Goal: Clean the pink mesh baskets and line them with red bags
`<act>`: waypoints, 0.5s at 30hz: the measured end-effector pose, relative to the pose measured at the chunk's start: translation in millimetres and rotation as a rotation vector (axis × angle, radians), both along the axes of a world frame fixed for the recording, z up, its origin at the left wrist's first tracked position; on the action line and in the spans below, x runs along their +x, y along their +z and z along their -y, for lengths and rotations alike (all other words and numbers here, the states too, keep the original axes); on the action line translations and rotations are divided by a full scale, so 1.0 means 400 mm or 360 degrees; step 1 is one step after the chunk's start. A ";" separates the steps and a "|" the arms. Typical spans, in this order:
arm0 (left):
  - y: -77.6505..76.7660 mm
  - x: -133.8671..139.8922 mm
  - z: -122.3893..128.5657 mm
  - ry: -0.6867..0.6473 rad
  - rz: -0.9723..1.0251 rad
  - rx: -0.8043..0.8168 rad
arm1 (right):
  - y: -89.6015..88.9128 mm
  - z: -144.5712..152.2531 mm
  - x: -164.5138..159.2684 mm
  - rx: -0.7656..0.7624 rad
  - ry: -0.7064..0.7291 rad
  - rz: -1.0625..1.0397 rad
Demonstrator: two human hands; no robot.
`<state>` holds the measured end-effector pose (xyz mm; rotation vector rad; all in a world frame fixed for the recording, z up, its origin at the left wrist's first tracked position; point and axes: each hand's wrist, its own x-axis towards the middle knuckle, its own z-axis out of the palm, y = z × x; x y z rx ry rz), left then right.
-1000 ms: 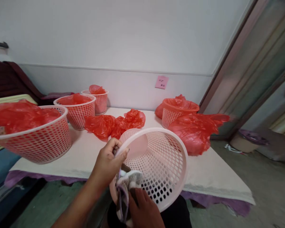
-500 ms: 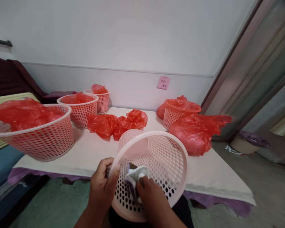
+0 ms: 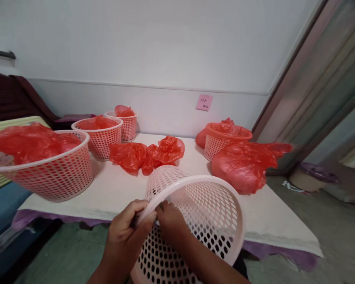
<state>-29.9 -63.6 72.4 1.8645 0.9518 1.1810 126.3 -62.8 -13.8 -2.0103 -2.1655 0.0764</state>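
Observation:
A pale pink perforated plastic basket lies tilted above my lap, its mouth turned toward me. My left hand is closed around the left side of its rim, thumb on the inside. Inside the basket, my right hand presses against the left inner wall near the left thumb, its fingers curled. A grey-white cloth is bunched in it, almost wholly hidden behind the fingers now. Crumpled red plastic bags lie on the table just beyond the basket.
On the left stand three pink baskets with red bags in them. At the right are another basket and a full red bag. The white-covered table reaches to the wall, where a pink note hangs.
My right hand has moved up and left inside the basket with the cloth, close to my left hand. The basket's mouth has shifted slightly right and down.

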 end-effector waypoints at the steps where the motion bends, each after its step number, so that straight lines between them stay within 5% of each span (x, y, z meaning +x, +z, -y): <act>1: 0.004 -0.004 -0.003 -0.0013 -0.0026 0.0034 | -0.008 -0.012 0.022 -0.0077 -0.0061 0.0119; 6: 0.017 0.003 -0.014 -0.0067 -0.0127 0.0351 | -0.007 -0.011 0.082 -0.0180 -0.0212 0.0222; 12: 0.043 0.013 -0.047 -0.0026 -0.0207 0.0534 | 0.041 0.110 0.035 -0.0257 0.0089 0.0074; 15: 0.053 0.017 -0.067 0.0000 -0.0255 0.0519 | 0.061 0.151 0.048 -0.0230 -0.0021 0.0232</act>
